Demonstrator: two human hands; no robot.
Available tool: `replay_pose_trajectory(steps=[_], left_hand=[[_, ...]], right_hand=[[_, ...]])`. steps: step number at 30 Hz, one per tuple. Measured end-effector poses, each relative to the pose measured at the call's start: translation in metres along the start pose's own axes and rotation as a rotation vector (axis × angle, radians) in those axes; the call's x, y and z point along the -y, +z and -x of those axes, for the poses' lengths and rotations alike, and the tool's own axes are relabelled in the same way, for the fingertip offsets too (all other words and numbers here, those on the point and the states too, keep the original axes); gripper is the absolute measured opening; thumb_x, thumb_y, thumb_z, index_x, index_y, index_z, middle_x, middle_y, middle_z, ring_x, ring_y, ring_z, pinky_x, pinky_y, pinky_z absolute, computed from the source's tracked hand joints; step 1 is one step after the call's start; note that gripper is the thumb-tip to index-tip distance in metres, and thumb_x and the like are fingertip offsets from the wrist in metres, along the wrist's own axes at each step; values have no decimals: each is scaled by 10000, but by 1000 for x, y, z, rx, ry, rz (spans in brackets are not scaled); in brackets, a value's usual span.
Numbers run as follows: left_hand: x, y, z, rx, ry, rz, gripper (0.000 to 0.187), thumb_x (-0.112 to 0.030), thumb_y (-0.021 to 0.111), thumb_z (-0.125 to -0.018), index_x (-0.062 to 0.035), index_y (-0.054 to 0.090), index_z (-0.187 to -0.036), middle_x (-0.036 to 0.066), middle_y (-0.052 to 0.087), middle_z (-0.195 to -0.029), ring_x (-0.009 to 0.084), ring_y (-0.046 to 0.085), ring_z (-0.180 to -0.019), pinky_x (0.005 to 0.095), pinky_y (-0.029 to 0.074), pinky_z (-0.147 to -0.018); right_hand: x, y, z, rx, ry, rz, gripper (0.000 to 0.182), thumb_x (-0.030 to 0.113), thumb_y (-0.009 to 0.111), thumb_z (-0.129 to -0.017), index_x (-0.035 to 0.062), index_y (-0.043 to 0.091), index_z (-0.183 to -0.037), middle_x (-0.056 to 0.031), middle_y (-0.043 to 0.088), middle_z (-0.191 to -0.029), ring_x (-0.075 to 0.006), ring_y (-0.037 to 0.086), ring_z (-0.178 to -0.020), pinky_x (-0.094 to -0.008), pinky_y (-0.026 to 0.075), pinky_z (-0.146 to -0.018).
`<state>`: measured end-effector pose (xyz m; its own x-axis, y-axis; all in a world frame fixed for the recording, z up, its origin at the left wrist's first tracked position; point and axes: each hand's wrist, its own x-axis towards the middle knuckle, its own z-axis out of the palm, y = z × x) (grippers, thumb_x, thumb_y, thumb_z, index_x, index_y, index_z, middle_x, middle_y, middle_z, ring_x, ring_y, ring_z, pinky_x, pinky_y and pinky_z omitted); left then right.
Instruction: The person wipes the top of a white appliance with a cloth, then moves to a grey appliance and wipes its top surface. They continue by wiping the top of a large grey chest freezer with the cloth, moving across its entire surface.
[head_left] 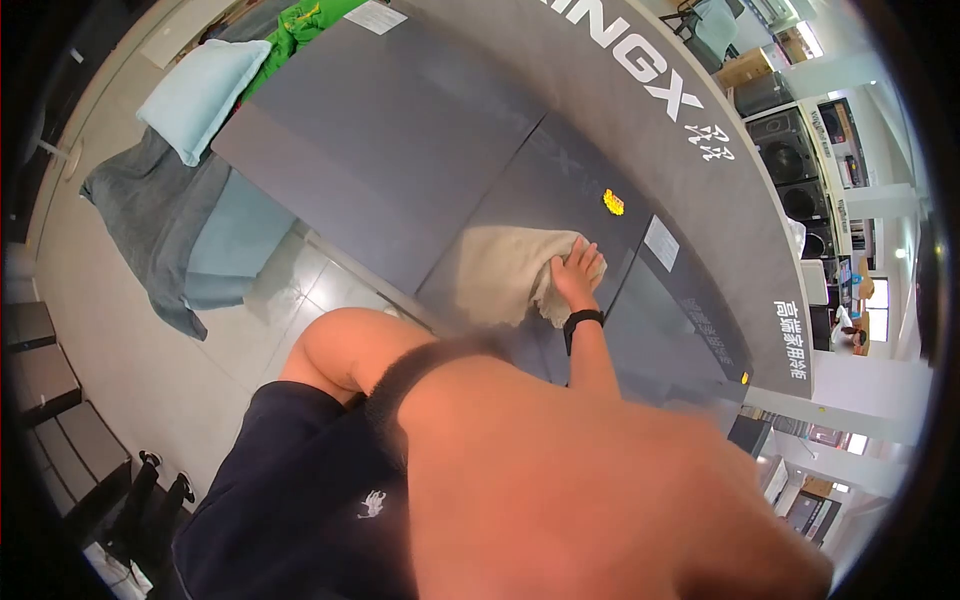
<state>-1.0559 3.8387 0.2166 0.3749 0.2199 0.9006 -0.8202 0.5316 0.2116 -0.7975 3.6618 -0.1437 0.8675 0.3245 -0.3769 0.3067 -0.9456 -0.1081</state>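
Note:
My right hand [577,277], with a black band on its wrist, lies on a beige cloth [500,268]. Its fingers are stretched out over the right end of the cloth, where the fabric is bunched. The cloth spreads over a dark grey, smooth panel [560,175]. A yellow sticker [613,202] and a white label [661,243] are on the dark surfaces beyond the hand. Very near the camera, my left hand [600,490] looms large and blurred, with a dark band at the wrist; its fingers cannot be made out.
A curved grey signboard [640,70] with white lettering borders the panels. At left are a pale blue pillow [200,98], a grey cloth [155,210] and a green bag [300,30]. A person's legs [140,510] show at lower left; loudspeakers [783,150] stand at right.

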Motion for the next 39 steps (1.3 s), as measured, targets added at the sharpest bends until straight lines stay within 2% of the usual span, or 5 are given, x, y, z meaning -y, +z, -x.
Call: replay_pose_trajectory(steps=[7,13,16,27,39], left_hand=[[-5,-20,23,-71,-159,-280,384,-171,592,-848,-24,600,-1202,187,630,-1171,351,616,-1072,448,504,-903],[85,-99,183,-58,-817,-1420,454,-179,560,-893,-64,554,-1333,183,545,-1354,364,554,-1245,488,469,-1017],[118,-103,272,272,-760,-1838,487,-217,594,-881,-87,554,-1349,166,497,-1420,358,481,-1338,503,430,-1073],[116,-61,351,225,-1016,-2095,395,-262,646,-816,-114,616,-1181,100,536,-1361,323,481,-1299,454,478,-980],[114,-58,359,88,-1267,-1878,328,-203,652,-803,-54,651,-1095,133,611,-1154,323,562,-1120,430,519,-864]], right_hand=[[-31,41,-18,-89,-82,13,836,504,404,-940,181,50,-1624,-186,-48,-1679,-400,-90,-1539,-615,-17,-1199],[-27,18,-29,57,-83,-34,871,553,434,-936,210,28,-1626,-178,-104,-1676,-402,-131,-1533,-614,-36,-1195],[-10,2,-26,52,-52,-66,888,561,441,-933,209,11,-1626,-181,-118,-1674,-398,-143,-1532,-593,-38,-1202],[-48,8,23,169,-316,17,836,522,441,-980,122,79,-1618,-229,-60,-1666,-406,-71,-1539,-569,15,-1217],[-44,91,122,-129,-414,76,645,389,430,-1015,49,283,-1543,-302,129,-1621,-499,80,-1500,-625,112,-1187]])
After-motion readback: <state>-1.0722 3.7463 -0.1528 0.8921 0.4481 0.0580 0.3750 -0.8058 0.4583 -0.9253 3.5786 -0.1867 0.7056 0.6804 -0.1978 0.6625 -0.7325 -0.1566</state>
